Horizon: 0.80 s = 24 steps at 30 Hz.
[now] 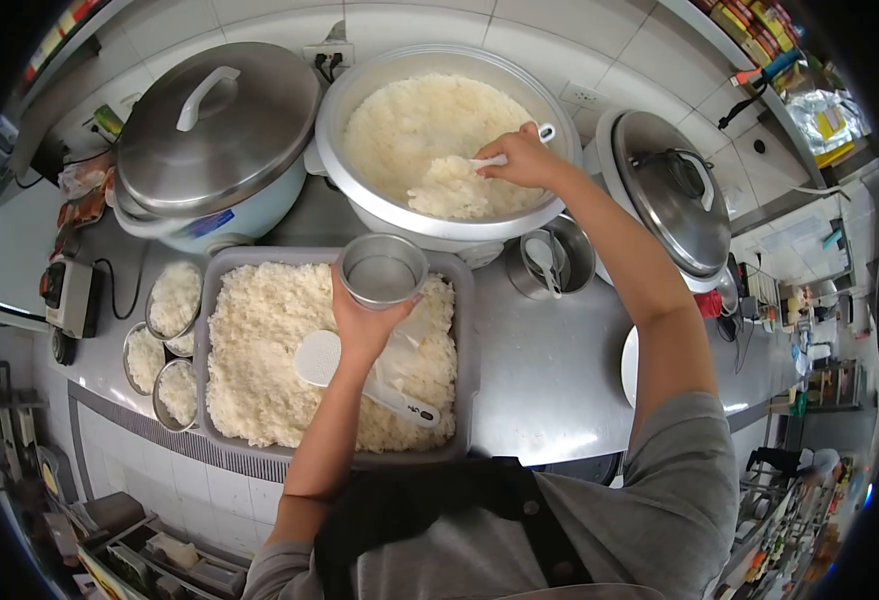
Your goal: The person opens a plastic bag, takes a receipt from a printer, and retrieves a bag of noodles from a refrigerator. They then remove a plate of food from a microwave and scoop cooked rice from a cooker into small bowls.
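Note:
My left hand point(364, 325) grips a round metal cup point(384, 270), its inside facing up with no rice visible in it. Below the cup is a grey tub point(467, 350) of cooked rice, where a white rice paddle point(399, 402) lies on the rice, partly behind my left forearm. My right hand point(521, 160) is closed around the handle of another white rice paddle point(489, 162). A clump of rice covers that paddle's blade, inside the large open rice cooker point(334, 150) full of cooked rice.
Several metal cups of rice point(176, 392) stand left of the tub. A lidded rice cooker point(214, 130) is at the back left, another point(664, 190) at the right. A metal pot point(529, 285) with ladles sits beside the open cooker. A white plate point(629, 367) shows partly behind my right arm.

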Each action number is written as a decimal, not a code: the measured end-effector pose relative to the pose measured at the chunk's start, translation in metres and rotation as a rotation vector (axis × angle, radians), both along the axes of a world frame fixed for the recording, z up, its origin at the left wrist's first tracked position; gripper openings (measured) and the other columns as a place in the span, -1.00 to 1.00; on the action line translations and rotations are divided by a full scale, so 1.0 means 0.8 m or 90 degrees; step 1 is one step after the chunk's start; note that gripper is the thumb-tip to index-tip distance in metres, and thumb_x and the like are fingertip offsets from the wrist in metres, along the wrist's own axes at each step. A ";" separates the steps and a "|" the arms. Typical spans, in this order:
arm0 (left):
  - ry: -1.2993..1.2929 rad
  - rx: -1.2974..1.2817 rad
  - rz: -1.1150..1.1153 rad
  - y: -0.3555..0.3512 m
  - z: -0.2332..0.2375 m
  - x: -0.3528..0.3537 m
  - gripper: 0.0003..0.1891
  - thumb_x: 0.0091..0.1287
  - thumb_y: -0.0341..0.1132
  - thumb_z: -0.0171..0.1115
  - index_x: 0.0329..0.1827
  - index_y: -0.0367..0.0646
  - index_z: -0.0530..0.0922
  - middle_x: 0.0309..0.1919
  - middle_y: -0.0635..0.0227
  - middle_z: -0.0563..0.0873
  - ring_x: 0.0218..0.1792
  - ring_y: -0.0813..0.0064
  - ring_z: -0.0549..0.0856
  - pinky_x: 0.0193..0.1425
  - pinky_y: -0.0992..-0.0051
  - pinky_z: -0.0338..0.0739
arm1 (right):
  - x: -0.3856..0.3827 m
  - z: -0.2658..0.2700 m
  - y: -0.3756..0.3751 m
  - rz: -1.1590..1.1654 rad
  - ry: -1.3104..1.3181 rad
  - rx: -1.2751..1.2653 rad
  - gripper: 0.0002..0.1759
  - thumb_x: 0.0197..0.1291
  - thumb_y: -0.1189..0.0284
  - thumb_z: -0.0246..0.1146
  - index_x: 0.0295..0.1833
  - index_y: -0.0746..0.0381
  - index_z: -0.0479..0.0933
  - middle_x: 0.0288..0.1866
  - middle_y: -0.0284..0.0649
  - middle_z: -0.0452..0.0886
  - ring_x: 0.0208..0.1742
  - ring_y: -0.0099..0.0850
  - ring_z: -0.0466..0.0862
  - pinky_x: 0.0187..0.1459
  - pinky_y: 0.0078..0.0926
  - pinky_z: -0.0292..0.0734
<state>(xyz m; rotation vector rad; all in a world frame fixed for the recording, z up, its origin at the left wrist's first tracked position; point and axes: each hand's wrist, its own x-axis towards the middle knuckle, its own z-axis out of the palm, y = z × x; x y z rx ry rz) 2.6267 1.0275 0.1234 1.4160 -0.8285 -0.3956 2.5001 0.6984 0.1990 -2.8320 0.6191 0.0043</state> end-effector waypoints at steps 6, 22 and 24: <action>0.036 -0.030 0.043 0.010 0.024 0.006 -0.10 -0.16 -0.35 0.73 0.27 -0.29 0.36 0.12 0.14 0.62 0.13 0.34 0.65 0.22 0.34 0.55 | 0.008 -0.043 -0.031 -0.042 0.022 0.249 -0.64 0.22 0.37 0.39 0.14 0.17 0.71 -0.31 -0.29 0.74 -0.33 -0.50 0.60 -0.11 -0.36 0.41; -0.066 -0.057 -0.032 -0.021 0.112 0.065 -0.10 -0.17 -0.34 0.72 0.27 -0.33 0.36 0.10 0.10 0.64 0.12 0.30 0.67 0.23 0.32 0.57 | 0.023 0.016 -0.118 -0.177 -0.004 0.170 -0.63 0.25 0.26 0.36 0.16 0.07 0.69 -0.40 -0.29 0.69 -0.30 -0.52 0.64 -0.28 -0.47 0.44; -0.099 -0.055 -0.037 -0.047 0.112 0.071 -0.09 -0.17 -0.29 0.72 0.26 -0.34 0.36 0.09 0.07 0.64 0.13 0.25 0.67 0.24 0.30 0.56 | 0.032 0.057 -0.100 -0.208 -0.042 0.097 -0.60 0.27 0.25 0.35 0.22 0.05 0.65 -0.28 -0.25 0.74 -0.16 -0.44 0.70 -0.17 -0.40 0.47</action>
